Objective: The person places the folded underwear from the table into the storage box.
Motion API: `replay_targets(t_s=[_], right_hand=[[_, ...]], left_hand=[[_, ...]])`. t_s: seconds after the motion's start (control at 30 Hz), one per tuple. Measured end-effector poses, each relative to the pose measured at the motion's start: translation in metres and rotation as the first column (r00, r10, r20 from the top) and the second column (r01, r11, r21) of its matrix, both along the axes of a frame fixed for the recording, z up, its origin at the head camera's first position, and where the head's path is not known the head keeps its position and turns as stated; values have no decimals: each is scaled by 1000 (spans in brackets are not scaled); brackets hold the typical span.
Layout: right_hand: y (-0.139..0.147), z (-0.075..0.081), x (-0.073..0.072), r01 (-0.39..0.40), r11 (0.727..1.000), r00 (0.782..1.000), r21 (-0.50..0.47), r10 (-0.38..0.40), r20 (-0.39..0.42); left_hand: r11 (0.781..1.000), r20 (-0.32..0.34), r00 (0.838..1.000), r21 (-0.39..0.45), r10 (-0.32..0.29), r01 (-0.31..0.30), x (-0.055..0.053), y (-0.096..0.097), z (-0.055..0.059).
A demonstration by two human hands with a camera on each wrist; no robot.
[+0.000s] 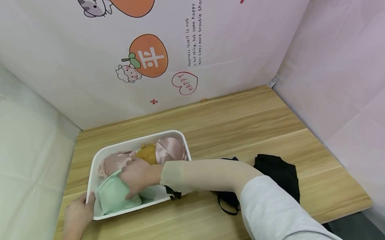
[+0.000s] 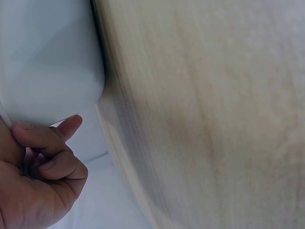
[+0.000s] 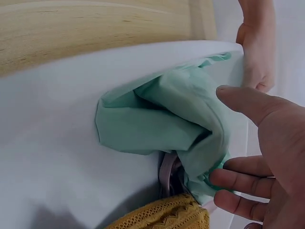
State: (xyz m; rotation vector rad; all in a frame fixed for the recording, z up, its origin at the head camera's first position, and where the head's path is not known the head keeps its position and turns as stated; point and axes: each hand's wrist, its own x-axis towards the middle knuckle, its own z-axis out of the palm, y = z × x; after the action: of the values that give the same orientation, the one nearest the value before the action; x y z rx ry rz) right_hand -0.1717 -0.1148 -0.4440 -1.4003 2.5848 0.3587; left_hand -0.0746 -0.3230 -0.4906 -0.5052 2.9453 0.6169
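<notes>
A white plastic bin stands on the wooden table, with folded underwear inside. My left hand grips its left rim near the front corner, thumb at the edge and fingers against the outer wall. Over the bin, my right hand is spread, fingertips right at a mint green garment that lies bunched in the front left part. Behind it are a pink garment, a mustard lace-textured piece and a shiny pink satin bra at the back right corner.
Black garments lie on the table right of the bin, one with a thin strap, partly behind my right forearm. White printed sheets wall the table at the back and both sides. Wooden tabletop shows behind and in front of the bin.
</notes>
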Motion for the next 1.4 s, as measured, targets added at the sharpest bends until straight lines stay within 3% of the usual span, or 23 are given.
replay_targets(t_s=[0.6,1.07,1.4], right_hand=[[32,27,-19,-36,992,999,-124,35,-14],[81,58,-30,35,965,999,-260,-38,-4],[111,67,-39,55,945,998,-324,-66,-22]], left_hand=[[1000,26,1000,16,6,-7,0,-2,2],[1000,-13,1000,4,5,-4,1,0,3],[1000,6,1000,1,-6,6,0,-1,2]])
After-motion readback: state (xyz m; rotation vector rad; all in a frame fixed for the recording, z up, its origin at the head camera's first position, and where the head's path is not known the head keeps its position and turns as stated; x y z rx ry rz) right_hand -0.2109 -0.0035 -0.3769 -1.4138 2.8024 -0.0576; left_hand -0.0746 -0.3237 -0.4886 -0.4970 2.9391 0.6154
